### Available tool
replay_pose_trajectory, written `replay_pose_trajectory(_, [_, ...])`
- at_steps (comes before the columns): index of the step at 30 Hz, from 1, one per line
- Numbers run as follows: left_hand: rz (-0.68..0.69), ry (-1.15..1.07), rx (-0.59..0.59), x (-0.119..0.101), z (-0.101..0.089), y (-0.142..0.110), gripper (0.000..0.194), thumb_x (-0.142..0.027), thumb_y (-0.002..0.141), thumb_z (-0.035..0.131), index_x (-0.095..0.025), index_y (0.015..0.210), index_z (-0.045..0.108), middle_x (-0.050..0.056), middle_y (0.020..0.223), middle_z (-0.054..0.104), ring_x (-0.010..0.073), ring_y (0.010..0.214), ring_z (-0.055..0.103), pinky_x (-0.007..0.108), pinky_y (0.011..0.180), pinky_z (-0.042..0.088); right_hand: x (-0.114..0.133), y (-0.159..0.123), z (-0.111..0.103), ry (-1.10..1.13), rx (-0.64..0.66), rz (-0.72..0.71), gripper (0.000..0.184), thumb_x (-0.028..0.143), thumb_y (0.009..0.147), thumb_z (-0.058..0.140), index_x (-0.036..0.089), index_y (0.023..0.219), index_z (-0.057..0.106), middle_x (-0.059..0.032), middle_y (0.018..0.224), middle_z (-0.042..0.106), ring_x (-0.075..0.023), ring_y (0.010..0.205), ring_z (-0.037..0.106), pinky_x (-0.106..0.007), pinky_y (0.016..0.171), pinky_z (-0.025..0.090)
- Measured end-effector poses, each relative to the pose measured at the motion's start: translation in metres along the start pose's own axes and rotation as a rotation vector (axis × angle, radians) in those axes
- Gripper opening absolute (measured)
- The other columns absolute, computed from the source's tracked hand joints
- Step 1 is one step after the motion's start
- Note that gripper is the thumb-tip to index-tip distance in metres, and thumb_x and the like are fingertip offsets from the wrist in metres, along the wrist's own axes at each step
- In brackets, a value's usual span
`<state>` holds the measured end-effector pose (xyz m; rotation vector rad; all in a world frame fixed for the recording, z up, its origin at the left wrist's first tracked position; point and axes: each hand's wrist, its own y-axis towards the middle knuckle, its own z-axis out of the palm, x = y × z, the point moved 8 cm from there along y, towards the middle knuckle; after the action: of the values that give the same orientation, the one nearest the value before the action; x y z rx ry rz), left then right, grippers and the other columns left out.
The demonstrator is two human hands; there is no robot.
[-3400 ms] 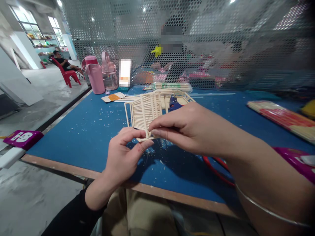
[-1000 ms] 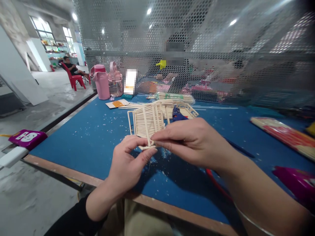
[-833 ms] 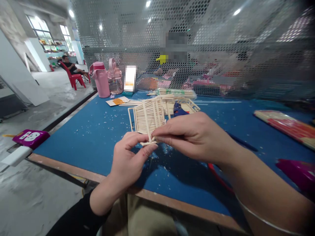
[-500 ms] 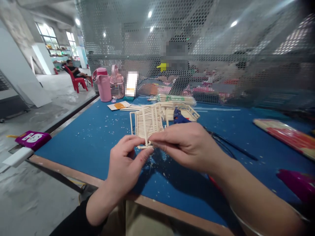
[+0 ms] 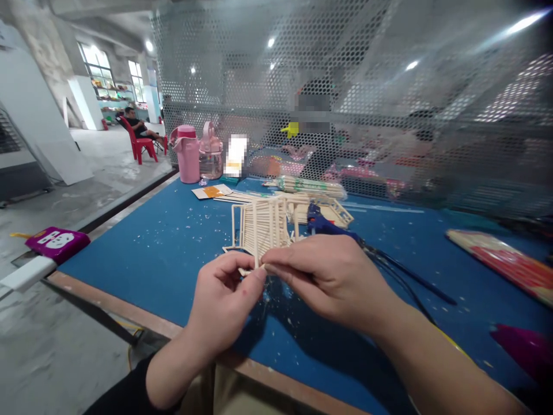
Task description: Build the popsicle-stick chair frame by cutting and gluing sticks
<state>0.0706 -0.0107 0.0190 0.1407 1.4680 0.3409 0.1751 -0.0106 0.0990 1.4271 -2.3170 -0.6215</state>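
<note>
A small model built of pale wooden sticks (image 5: 261,222) stands on the blue table in front of me, its near end at my fingertips. My left hand (image 5: 227,297) pinches the lower near corner of this stick model between thumb and fingers. From the other side, my right hand (image 5: 322,274) has its thumb and forefinger pressed together at the foot of the near upright stick. Whatever piece lies in that right pinch is too small and covered to make out. Just beyond the right hand lies a blue glue gun (image 5: 322,221) with a dark cable.
Behind the model are a stick-built tray (image 5: 343,214), a bag of sticks (image 5: 311,186) and a card (image 5: 211,191). A pink flask (image 5: 188,154) and a clear bottle (image 5: 211,155) stand at the back left. A red-and-white packet (image 5: 501,262) lies right. Perforated metal screens the far edge.
The whole scene sits slightly lower in view as the head tilts. Both hands keep their pinch at the model's near corner, with only small finger shifts.
</note>
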Motion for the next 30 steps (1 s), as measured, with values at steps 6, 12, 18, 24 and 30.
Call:
replay_pose_trajectory(6, [-0.023,0.05,-0.047,-0.0009,-0.0018,0.0008,0.013,-0.026,0.072,0.063,-0.014,0.065,0.062,-0.001,0.054,0.055,0.0093,0.05,0.047,0.021,0.048,0.039,-0.0043,-0.0019,0.0034,0.008,0.062,0.053,0.023,0.02,0.087,0.05,0.02,0.078,0.071,-0.0022,0.073,0.074,-0.0129,0.063,0.066,-0.023,0.057,0.04])
replay_pose_trajectory(12, [-0.1,0.023,-0.05,0.0059,-0.0006,0.0002,0.016,-0.029,0.068,0.065,-0.015,0.062,0.059,-0.002,0.05,0.053,0.0076,0.044,0.041,0.019,0.042,0.032,-0.0055,-0.0009,-0.0016,0.097,0.088,0.082,0.027,0.012,0.081,0.049,0.019,0.092,0.072,-0.0013,0.073,0.075,-0.0113,0.059,0.064,-0.021,0.054,0.041])
replay_pose_trajectory(18, [-0.097,0.043,-0.048,0.006,-0.0016,0.0002,0.018,-0.03,0.069,0.064,-0.015,0.062,0.058,-0.001,0.05,0.054,0.0089,0.046,0.044,0.02,0.043,0.033,-0.0053,-0.0032,-0.0017,0.119,0.126,0.111,0.03,0.019,0.069,0.064,0.019,0.098,0.07,0.0026,0.064,0.068,-0.0086,0.05,0.054,-0.02,0.051,0.037])
replay_pose_trajectory(24, [-0.064,0.034,-0.025,0.005,-0.0002,-0.0006,0.017,-0.028,0.071,0.063,-0.015,0.062,0.058,-0.001,0.054,0.054,0.0085,0.047,0.045,0.02,0.046,0.036,0.0012,-0.0017,0.0018,-0.045,0.185,0.098,0.02,0.024,0.075,0.064,0.023,0.093,0.07,0.0025,0.062,0.067,-0.0107,0.052,0.054,-0.023,0.05,0.03])
replay_pose_trajectory(30, [-0.031,0.05,0.005,0.0044,0.0015,-0.0014,0.015,-0.027,0.072,0.064,-0.014,0.065,0.061,0.001,0.061,0.056,0.0096,0.052,0.049,0.021,0.048,0.038,-0.0012,-0.0004,0.0028,-0.026,0.204,0.148,0.019,0.02,0.074,0.061,0.025,0.089,0.071,0.0057,0.049,0.06,-0.0083,0.042,0.045,-0.023,0.048,0.027])
